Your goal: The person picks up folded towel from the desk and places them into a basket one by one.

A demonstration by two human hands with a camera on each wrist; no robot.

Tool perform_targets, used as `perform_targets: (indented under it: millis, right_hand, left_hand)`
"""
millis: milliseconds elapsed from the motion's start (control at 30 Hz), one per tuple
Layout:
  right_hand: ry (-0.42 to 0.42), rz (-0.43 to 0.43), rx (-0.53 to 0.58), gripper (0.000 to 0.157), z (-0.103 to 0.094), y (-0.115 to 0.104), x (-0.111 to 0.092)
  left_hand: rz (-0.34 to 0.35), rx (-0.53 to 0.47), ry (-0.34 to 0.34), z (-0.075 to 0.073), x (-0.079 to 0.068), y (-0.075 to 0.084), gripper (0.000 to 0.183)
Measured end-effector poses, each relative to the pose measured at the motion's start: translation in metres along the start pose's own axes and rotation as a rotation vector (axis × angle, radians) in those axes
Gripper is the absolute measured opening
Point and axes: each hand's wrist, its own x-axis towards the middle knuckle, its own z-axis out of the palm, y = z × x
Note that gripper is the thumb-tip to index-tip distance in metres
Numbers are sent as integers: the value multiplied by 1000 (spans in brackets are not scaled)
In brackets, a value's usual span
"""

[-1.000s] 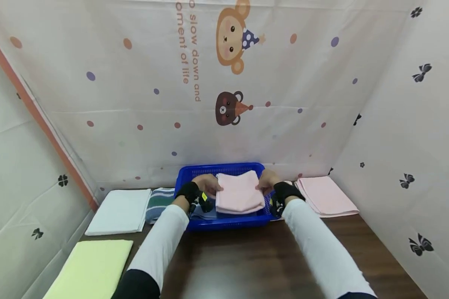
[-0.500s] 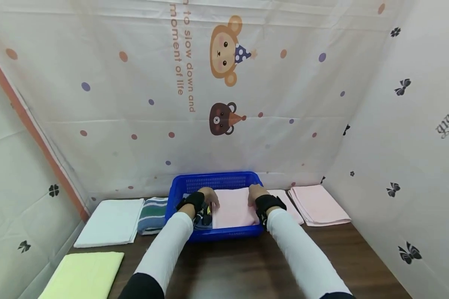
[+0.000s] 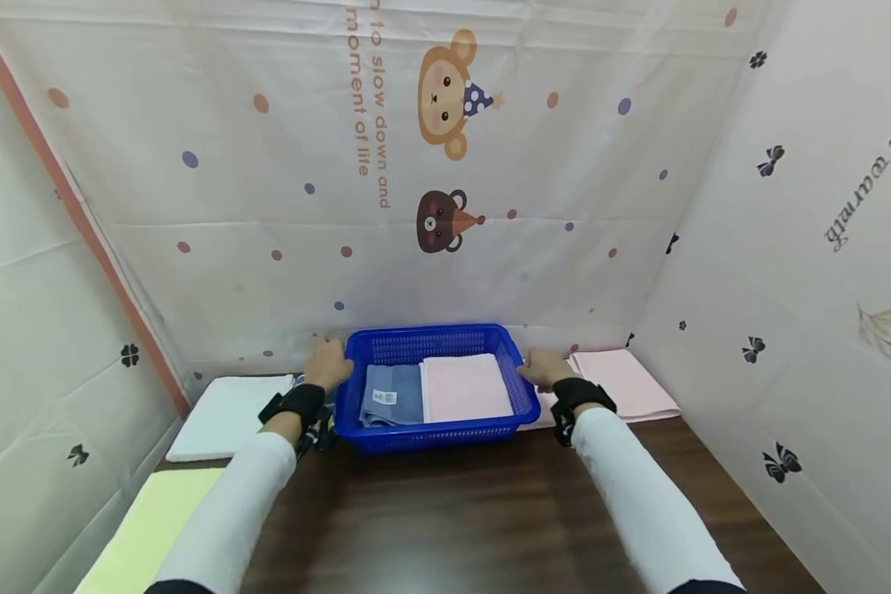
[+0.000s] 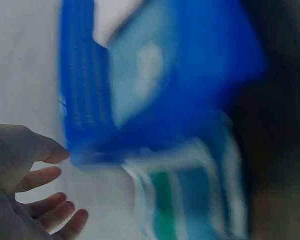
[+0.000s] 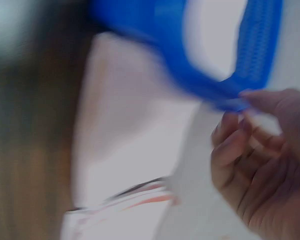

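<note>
A blue plastic basket [image 3: 445,436] stands against the back wall, holding a folded blue cloth with a white label [image 3: 392,394] and a folded pale pink cloth [image 3: 466,388] side by side. My left hand [image 3: 327,364] is at the basket's left rim. In the left wrist view, its thumb tip meets the basket corner and the relaxed fingers are spread below, away from the rim. My right hand [image 3: 544,369] pinches the right rim; the right wrist view shows the thumb [image 5: 262,100] over the edge and curled fingers under it.
Left of the basket lie a folded striped cloth [image 4: 182,197], a folded white cloth [image 3: 226,417] and a folded yellow one [image 3: 144,528]. Folded pink cloths [image 3: 624,384] lie to the right. A printed curtain [image 3: 564,165] surrounds the brown table [image 3: 431,528].
Both hands lowered the pink cloth into the basket beside the blue cloth and let go. They then moved apart to the basket's left and right rims.
</note>
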Motion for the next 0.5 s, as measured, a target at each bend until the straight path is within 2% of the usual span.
perform_targets:
  millis: [133, 233, 367, 433, 500]
  right_hand:
    - [28, -61, 96, 25, 13, 22, -2]
    - [47, -91, 92, 25, 23, 26, -5]
    - [135, -148, 46, 24, 31, 26, 3]
    - [178, -175, 61, 26, 36, 28, 8]
    - [217, -169, 111, 30, 40, 34, 12]
  left_hand:
    - [-37, 1, 39, 12, -18, -26, 36]
    - [-33, -43, 39, 25, -26, -37, 43]
    - [-22, -105, 39, 37, -20, -44, 47]
    - [9, -122, 73, 40, -19, -44, 46]
    - [72, -128, 135, 41, -18, -43, 41]
